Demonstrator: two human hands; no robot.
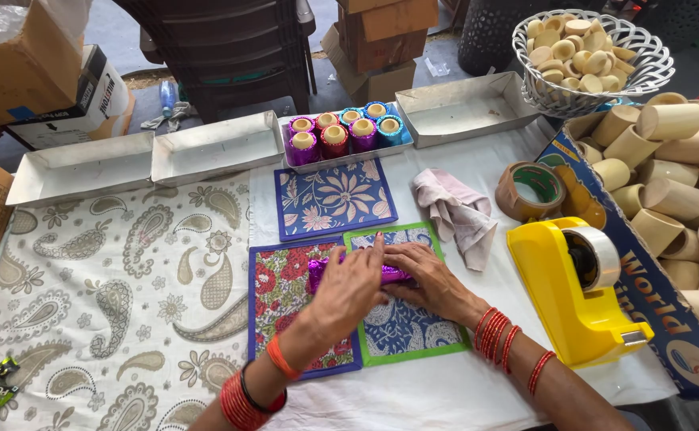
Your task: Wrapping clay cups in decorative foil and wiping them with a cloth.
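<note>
Purple foil-wrapped piece (329,270) sits just below the middle of the frame, pinned between both hands on top of two printed cloth squares. Only bits of the shiny purple wrap peek out, at the left end and under the fingertips, so its exact shape is hard to tell.

Only the one head view here, so going around it:

The left hand (349,289) comes up from the bottom center and lies over the piece, fingers (375,257) curled down onto the foil and gripping it. The right hand (423,279) comes in from the lower right, fingers pressed flat against the right end of the same piece, so it's holding on too. Both wrists carry red bangles.

Under the hands: a red floral square with a blue border (285,307) on the left and a blue print square with a green border (409,327) on the right, touching side by side. Just above them lies a blue floral square (333,198).

Upper middle, a metal tray (348,156) holds finished foil-wrapped cups in purple, pink and teal. Empty-looking metal trays (213,148) run along the top left, and another one (461,108) sits to the right.

Right of center there's a crumpled pinkish cloth (453,211), a roll of brown tape (529,190), and a yellow tape dispenser (573,291) near the lower right. A white wire basket (597,52) of small wooden cups is in the upper right, with a cardboard box of bigger wooden cups (669,191) down the right edge.

The tabletop (110,303) on the left has a paisley cover.
</note>
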